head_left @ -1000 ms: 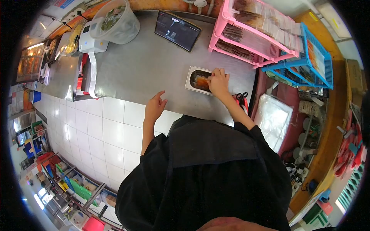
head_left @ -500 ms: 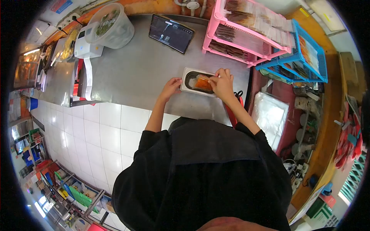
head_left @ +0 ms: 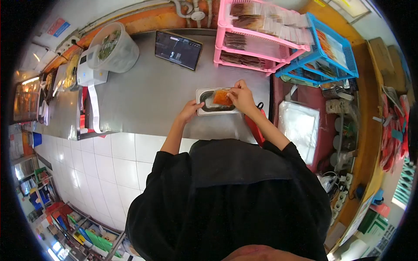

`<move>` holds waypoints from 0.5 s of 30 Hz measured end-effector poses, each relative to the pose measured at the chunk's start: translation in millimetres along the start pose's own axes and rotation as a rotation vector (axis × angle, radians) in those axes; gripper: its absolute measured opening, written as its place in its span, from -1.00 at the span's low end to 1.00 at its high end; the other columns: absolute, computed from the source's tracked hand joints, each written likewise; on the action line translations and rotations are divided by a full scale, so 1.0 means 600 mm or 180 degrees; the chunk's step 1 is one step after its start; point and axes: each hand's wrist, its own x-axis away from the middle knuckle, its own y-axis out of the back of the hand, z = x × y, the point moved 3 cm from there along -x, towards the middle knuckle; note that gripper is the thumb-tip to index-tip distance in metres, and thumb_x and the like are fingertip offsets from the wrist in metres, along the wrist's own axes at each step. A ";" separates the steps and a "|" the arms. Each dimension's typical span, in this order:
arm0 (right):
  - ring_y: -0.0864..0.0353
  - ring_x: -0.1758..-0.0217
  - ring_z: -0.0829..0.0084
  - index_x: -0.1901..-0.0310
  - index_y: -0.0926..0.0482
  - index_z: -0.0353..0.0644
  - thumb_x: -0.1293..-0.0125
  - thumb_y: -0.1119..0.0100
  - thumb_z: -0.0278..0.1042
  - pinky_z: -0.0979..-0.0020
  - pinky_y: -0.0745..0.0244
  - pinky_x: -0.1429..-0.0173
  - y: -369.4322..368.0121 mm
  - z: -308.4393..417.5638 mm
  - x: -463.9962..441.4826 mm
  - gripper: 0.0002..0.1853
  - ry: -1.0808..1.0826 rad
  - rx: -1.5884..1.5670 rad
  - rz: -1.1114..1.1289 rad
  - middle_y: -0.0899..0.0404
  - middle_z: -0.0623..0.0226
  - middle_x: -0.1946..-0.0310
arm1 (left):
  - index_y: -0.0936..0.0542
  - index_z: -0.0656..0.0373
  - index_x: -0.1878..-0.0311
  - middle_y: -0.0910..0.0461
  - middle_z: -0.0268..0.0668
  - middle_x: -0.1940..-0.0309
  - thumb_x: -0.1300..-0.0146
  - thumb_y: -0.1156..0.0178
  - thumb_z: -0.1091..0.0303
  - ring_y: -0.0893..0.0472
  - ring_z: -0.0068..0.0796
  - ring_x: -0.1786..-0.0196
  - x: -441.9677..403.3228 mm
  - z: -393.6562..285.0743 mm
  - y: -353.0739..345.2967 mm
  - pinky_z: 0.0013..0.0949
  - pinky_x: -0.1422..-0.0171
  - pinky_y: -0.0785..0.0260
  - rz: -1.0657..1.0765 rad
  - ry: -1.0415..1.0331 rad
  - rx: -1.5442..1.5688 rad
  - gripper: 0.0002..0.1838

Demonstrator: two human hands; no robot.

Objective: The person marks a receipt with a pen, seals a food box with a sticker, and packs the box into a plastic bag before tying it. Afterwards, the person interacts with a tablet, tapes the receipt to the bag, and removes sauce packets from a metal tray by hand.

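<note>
A small rectangular metal pan (head_left: 199,96) stands on the steel counter, in front of my body. My left hand (head_left: 189,111) grips its left end, thumb over the rim and the other fingers bent at the outer side. Over the right half of the pan is a small clear plastic sachet (head_left: 222,98) with orange-red contents. The fingertips of my right hand (head_left: 242,98) pinch the sachet at its right edge. Part of the pan's right end is hidden behind that hand. What lies in the pan under the sachet cannot be made out.
A tablet (head_left: 178,50) stands on the steel counter (head_left: 148,95). To the left are a clear tub (head_left: 126,56) and a white label printer (head_left: 93,76). Pink (head_left: 220,32) and blue (head_left: 320,52) racks hold packets at the right. Plastic bags (head_left: 299,130) lie nearby.
The whole view has shifted, so the counter sits lower and further left. My left hand has closed on the pan's end. The sachet, still in my right hand, has moved slightly left over the pan.
</note>
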 end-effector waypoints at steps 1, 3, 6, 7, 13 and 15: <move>-0.48 0.34 0.20 0.44 -0.60 -0.18 0.01 -0.25 -0.42 0.28 -0.43 0.26 0.003 -0.005 -0.001 -0.92 -0.0013 -0.0031 0.0012 -0.35 0.22 0.36 | -0.51 0.19 0.09 -0.57 -0.35 0.23 -0.25 -0.11 0.26 -0.55 -0.54 0.22 -0.006 0.006 0.000 -0.36 0.15 -0.43 0.0034 -0.0002 0.0151 -0.76; -0.49 0.35 0.20 0.43 -0.60 -0.18 0.00 -0.25 -0.41 0.29 -0.45 0.28 0.014 -0.014 -0.004 -0.92 -0.0041 -0.0048 -0.0017 -0.35 0.21 0.37 | -0.50 0.19 0.08 -0.57 -0.34 0.22 -0.26 -0.10 0.28 -0.56 -0.52 0.19 -0.012 0.006 -0.007 -0.36 0.11 -0.45 0.0104 -0.0003 0.0275 -0.76; -0.50 0.35 0.23 0.42 -0.61 -0.17 0.01 -0.27 -0.39 0.29 -0.45 0.28 0.034 -0.022 -0.014 -0.90 -0.0116 0.0018 -0.0059 -0.38 0.19 0.34 | -0.50 0.21 0.08 -0.57 -0.33 0.24 -0.25 -0.11 0.35 -0.56 -0.53 0.17 -0.010 -0.017 -0.022 -0.33 0.08 -0.45 -0.0053 -0.0007 0.0382 -0.78; -0.50 0.34 0.23 0.42 -0.62 -0.17 0.01 -0.29 -0.37 0.31 -0.45 0.27 0.041 -0.029 -0.017 -0.89 -0.0327 -0.0233 -0.0075 -0.39 0.18 0.33 | -0.50 0.21 0.08 -0.57 -0.33 0.24 -0.25 -0.11 0.35 -0.56 -0.53 0.18 -0.009 -0.028 -0.027 -0.34 0.08 -0.46 -0.0058 -0.0033 0.0395 -0.78; -0.50 0.28 0.28 0.42 -0.63 -0.21 0.01 -0.32 -0.33 0.34 -0.43 0.26 0.118 -0.053 -0.048 -0.85 -0.0494 -0.0663 -0.0351 -0.42 0.19 0.33 | -0.51 0.19 0.08 -0.57 -0.34 0.24 -0.25 -0.11 0.34 -0.57 -0.54 0.21 -0.014 -0.107 -0.085 -0.36 0.10 -0.47 0.0006 -0.0131 0.0386 -0.78; -0.50 0.35 0.41 0.44 -0.63 -0.23 0.00 -0.33 -0.33 0.42 -0.40 0.33 0.158 -0.054 -0.042 -0.84 -0.0491 -0.0520 -0.0606 -0.46 0.28 0.44 | -0.51 0.19 0.08 -0.57 -0.34 0.24 -0.25 -0.12 0.33 -0.57 -0.55 0.21 -0.024 -0.130 -0.112 -0.38 0.11 -0.46 0.0080 -0.0082 0.0292 -0.78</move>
